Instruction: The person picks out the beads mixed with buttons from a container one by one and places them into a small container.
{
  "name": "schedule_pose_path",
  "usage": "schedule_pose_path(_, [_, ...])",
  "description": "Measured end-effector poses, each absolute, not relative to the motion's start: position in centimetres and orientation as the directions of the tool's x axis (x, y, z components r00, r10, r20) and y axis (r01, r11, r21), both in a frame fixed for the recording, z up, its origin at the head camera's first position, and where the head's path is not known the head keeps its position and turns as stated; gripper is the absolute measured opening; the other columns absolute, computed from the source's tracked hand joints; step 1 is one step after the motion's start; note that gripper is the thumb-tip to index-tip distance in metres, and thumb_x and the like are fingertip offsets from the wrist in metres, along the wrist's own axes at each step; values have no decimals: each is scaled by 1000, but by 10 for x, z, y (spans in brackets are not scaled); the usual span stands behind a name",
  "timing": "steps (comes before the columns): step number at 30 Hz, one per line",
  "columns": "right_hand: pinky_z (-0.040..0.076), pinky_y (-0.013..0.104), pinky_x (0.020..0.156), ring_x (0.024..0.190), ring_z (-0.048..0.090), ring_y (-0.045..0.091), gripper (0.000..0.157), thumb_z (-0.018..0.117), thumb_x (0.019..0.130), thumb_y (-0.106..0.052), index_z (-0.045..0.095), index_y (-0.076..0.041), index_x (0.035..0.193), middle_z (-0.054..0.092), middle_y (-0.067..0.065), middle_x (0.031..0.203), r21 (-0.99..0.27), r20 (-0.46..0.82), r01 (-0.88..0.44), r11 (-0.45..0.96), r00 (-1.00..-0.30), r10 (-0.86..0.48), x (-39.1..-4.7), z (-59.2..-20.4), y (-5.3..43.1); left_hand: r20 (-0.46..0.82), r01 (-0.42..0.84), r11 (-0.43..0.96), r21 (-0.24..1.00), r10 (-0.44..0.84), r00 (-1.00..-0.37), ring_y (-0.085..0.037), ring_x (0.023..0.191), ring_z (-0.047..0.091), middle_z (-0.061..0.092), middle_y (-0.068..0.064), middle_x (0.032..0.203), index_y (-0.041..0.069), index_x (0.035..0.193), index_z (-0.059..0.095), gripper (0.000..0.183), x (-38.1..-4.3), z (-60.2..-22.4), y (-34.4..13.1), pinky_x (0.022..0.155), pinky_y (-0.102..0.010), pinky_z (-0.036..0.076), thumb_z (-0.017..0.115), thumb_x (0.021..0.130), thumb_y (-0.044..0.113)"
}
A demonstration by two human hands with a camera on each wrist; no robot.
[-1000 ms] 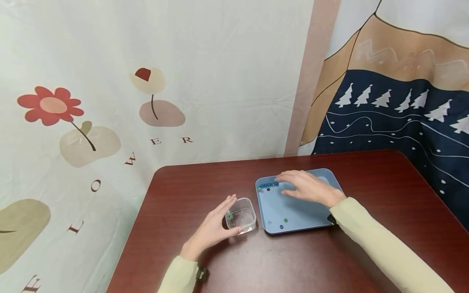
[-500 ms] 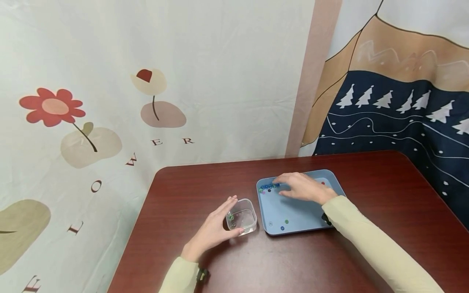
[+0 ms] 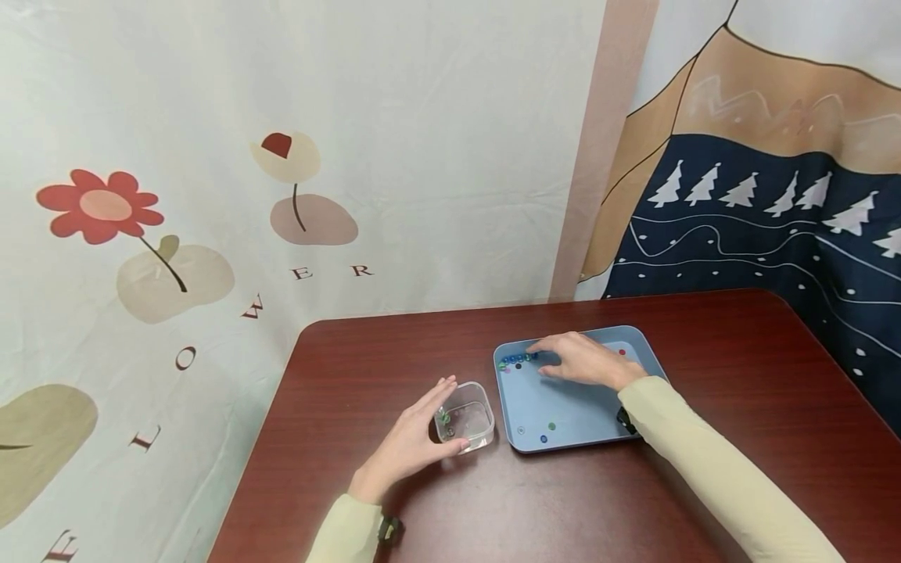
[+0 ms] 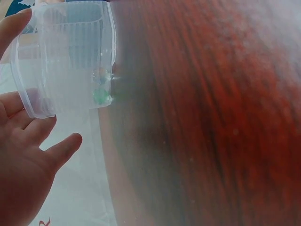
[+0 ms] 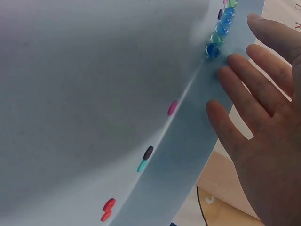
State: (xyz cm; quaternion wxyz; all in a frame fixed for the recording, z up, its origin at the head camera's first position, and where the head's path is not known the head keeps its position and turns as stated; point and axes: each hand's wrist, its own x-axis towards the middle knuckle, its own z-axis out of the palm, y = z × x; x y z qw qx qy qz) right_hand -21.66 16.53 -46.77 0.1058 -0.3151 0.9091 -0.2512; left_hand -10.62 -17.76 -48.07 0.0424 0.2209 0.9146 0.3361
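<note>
A clear plastic container (image 3: 473, 414) stands on the table at the left of the blue tray. My left hand (image 3: 404, 450) holds it by its sides, thumb on the near side and fingers on the far side. A few green and clear marbles (image 4: 100, 94) lie at its bottom. Over the tray's far part hovers my right hand (image 3: 580, 360), its fingers loosely bent with nothing held. Its fingertips are close to a row of blue and green marbles (image 5: 222, 28) along the tray's far wall. In the right wrist view, the fingers appear apart from these marbles.
The blue tray (image 3: 570, 410) has raised edges. A pink bead (image 5: 172, 108), a dark bead (image 5: 148, 152) and red beads (image 5: 109, 204) lie along its far wall. A green piece (image 3: 552, 426) and a blue marble (image 3: 543, 439) sit near its front. Behind the table hangs a printed curtain (image 3: 457, 156).
My right hand has shifted slightly left toward the marble row, and a red bead now shows beside the wrist. My left hand and the container have stayed in place.
</note>
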Motion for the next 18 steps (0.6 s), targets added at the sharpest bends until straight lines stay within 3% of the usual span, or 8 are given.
schedule_pose_path(11, [47,51,110,131,58,31,43,77,95,-17,68,-9,136,65,9,139,-520,-40,-517,679,-780,-624,-219,-478,169,75,382,675,631,436,-897,-17,154,28,35,3,167,11,160,41,93,-106,-481,-177,118,-53,35,85,83,40])
schedule_pose_path(18, [48,50,109,130,59,30,42,78,94,-16,69,-8,135,65,10,137,-454,-24,-565,689,-765,-643,-218,-481,168,76,385,670,634,442,-894,-18,154,29,35,1,167,11,160,41,93,-106,-480,-177,117,-54,37,85,84,41])
